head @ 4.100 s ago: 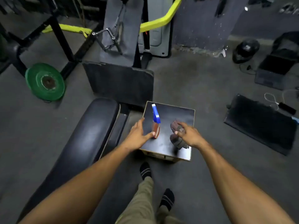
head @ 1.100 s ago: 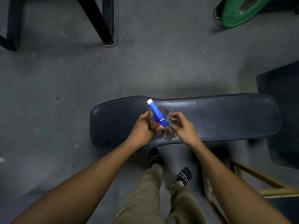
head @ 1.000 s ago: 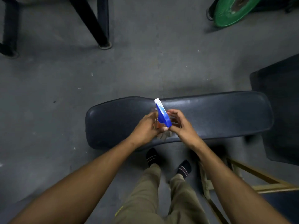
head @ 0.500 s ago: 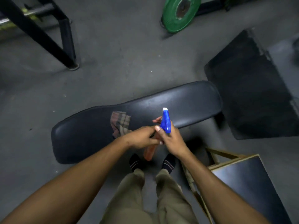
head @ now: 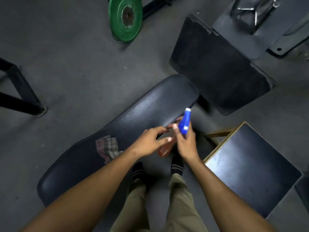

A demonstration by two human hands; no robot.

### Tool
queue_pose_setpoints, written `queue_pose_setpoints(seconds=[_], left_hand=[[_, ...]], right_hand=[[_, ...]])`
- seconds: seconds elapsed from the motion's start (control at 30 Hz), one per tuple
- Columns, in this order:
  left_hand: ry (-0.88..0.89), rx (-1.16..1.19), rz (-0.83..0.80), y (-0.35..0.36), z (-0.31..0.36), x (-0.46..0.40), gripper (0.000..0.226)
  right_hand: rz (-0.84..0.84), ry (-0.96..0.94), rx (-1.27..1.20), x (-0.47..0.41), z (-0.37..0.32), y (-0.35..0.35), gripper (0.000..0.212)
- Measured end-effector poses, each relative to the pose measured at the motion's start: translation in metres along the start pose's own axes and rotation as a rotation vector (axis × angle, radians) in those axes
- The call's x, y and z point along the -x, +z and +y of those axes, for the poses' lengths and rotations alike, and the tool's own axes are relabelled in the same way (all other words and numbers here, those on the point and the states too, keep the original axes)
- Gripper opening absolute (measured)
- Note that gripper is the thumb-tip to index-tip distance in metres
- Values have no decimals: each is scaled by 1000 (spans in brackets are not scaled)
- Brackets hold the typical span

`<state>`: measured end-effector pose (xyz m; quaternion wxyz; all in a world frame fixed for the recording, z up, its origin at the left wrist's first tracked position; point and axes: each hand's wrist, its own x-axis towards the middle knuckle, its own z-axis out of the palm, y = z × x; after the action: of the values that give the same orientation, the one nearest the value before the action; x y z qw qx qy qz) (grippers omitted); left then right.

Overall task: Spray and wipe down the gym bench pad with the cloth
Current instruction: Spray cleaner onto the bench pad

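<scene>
The long black bench pad point(head: 147, 108) runs diagonally from lower left to upper right. A checked cloth point(head: 107, 147) lies crumpled on its middle, with no hand on it. My right hand point(head: 186, 144) grips the spray bottle at the neck, over the pad's near edge. The bottle's blue trigger head point(head: 184, 122) points up and away, and its orange body point(head: 164, 149) hangs down towards me. My left hand point(head: 148, 141) is just left of the bottle with loosely spread fingers, and its thumb tip touches the orange body.
A black-topped wooden box point(head: 250, 168) stands at my right, close to the bench. A dark floor mat point(head: 217, 64) lies beyond the pad's far end. A green weight plate point(head: 125, 17) stands at the top, and a black rack leg point(head: 21, 97) at the left. My socked feet point(head: 138, 171) are under the pad's edge.
Since a second ago the cloth has gone from my hands to the pad. The bottle has passed to my right hand, my left hand's hold has loosened, and the view has swung right.
</scene>
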<state>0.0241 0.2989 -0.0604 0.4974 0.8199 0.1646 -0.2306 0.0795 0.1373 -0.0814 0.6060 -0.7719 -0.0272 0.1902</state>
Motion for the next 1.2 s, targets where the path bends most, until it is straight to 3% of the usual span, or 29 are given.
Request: queue_pose_setpoints(seconds=[0.2, 0.4, 0.67, 0.97, 1.2], left_hand=[[-68, -240, -42, -33, -65, -25, 49], [-184, -530, -31, -35, -146, -81, 89], [-277, -757, -116, -2, -209, -141, 163], [-276, -744, -95, 5, -222, -151, 156], [-300, -792, -103, 5, -218, -151, 166]], right_hand=[[240, 3, -100, -5, 24, 32, 38], [219, 58, -95, 14, 59, 77, 15], [124, 144, 105, 17, 134, 111, 31], [95, 130, 190, -37, 163, 134, 34], [244, 147, 110, -68, 165, 122, 35]])
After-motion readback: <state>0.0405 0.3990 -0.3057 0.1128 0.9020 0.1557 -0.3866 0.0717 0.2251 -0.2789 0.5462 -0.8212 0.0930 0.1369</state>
